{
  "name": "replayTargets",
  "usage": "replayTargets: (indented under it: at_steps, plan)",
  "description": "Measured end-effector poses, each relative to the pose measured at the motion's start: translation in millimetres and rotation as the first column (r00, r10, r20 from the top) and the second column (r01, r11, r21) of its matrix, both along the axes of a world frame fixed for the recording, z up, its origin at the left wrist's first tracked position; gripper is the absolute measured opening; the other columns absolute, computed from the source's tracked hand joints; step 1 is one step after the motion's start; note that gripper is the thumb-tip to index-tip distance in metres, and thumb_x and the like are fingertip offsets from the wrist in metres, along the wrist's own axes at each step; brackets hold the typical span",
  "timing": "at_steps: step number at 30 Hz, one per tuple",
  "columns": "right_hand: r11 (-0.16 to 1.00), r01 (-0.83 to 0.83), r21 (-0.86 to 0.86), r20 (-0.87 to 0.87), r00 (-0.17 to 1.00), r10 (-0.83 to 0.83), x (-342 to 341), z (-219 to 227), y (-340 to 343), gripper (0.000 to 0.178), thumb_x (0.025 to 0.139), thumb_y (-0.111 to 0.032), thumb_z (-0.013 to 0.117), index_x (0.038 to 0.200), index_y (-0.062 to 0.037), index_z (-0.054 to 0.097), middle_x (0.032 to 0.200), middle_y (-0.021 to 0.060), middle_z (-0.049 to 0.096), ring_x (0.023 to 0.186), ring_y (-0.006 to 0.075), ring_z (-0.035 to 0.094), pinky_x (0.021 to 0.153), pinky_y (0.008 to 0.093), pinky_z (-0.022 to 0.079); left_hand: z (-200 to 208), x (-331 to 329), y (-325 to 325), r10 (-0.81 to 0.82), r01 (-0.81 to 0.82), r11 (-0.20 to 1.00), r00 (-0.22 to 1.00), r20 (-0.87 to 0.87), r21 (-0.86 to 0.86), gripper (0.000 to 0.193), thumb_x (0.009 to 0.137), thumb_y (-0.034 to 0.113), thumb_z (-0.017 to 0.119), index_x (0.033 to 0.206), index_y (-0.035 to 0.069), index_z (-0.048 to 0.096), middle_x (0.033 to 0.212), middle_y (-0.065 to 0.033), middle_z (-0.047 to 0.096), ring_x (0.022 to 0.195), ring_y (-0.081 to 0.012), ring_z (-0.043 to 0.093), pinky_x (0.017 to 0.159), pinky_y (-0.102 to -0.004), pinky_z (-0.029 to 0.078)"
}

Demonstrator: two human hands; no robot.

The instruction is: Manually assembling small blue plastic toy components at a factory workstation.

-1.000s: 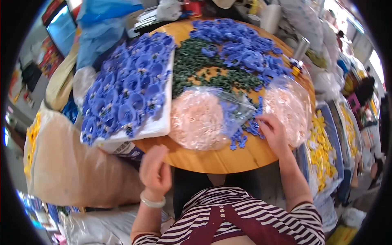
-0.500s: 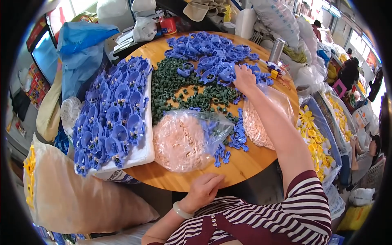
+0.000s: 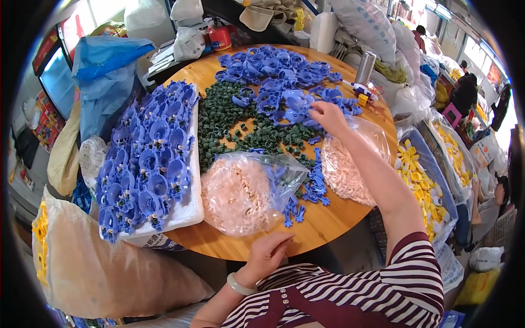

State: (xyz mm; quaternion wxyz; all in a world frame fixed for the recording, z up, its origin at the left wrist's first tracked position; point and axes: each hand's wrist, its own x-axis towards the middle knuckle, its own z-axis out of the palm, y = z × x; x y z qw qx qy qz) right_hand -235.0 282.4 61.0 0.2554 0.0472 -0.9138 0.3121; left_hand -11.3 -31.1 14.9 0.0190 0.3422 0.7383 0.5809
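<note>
My right hand (image 3: 329, 117) reaches across the round table, its fingers closed at the edge of a blue plastic cup-shaped part (image 3: 298, 103) in the pile of blue parts (image 3: 273, 63). Close to my body, by the table's front edge, my left hand (image 3: 267, 255) is curled with its fingers pressed together; whether anything is inside is hidden. Small dark green plastic pieces (image 3: 221, 112) spread between the pile and a clear bag of pale pink pieces (image 3: 238, 194). Thin blue figure-like pieces (image 3: 314, 188) lie right of that bag.
On the left, a white foam tray (image 3: 191, 199) carries rows of blue assemblies. A second bag of pink pieces (image 3: 350, 169) lies under my right forearm. A metal cylinder (image 3: 366, 68) stands at the far right of the wooden table (image 3: 322, 232). Yellow parts (image 3: 418, 180) fill a container beyond.
My right hand has drawn back slightly toward me, its fingers closing at the blue part. My left hand stays by the table edge. The view has shifted a little.
</note>
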Motion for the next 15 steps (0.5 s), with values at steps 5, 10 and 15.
replayTargets:
  at_steps: [5, 10, 15]
  plan:
    - [0.801, -0.008, -0.598, 0.264, 0.942, 0.206, 39.9, 31.7, -5.7, 0.024, 0.085, -0.023, 0.059, 0.09, 0.0007, 0.063, 0.079, 0.006, 0.065, 0.068, 0.0105, 0.06, 0.061, 0.0203, 0.044, 5.2, -2.1, 2.2, -0.008, -0.019, 0.994, 0.967, 0.255, 0.104, 0.018, 0.089, -0.001, 0.05, 0.103, -0.001, 0.06, 0.09, -0.0084, 0.063, 0.081, -0.0144, 0.061, 0.075, -0.0251, 0.048]
    - [0.513, 0.018, -0.858, 0.252, 0.885, 0.391, 111.8, 42.2, -35.1, 0.023, 0.087, -0.024, 0.058, 0.096, -0.0027, 0.059, 0.075, 0.0032, 0.059, 0.073, 0.013, 0.061, 0.064, 0.0236, 0.046, 30.8, -19.5, 12.4, -0.081, -0.034, 0.952, 0.93, 0.357, 0.304, 0.03, 0.092, 0.005, 0.045, 0.121, -0.001, 0.047, 0.101, -0.0134, 0.06, 0.091, -0.0209, 0.061, 0.083, -0.0309, 0.047]
    - [0.341, 0.045, -0.939, 0.259, 0.743, 0.616, 200.3, 24.2, -80.3, 0.019, 0.089, -0.02, 0.055, 0.096, -0.0036, 0.061, 0.082, 0.0038, 0.063, 0.073, 0.0083, 0.058, 0.065, 0.0217, 0.046, 49.0, -24.7, 28.3, -0.223, -0.132, 0.771, 0.861, 0.457, 0.623, 0.044, 0.094, 0.015, 0.044, 0.134, 0.004, 0.03, 0.124, -0.0155, 0.049, 0.111, -0.0276, 0.053, 0.093, -0.0381, 0.043]
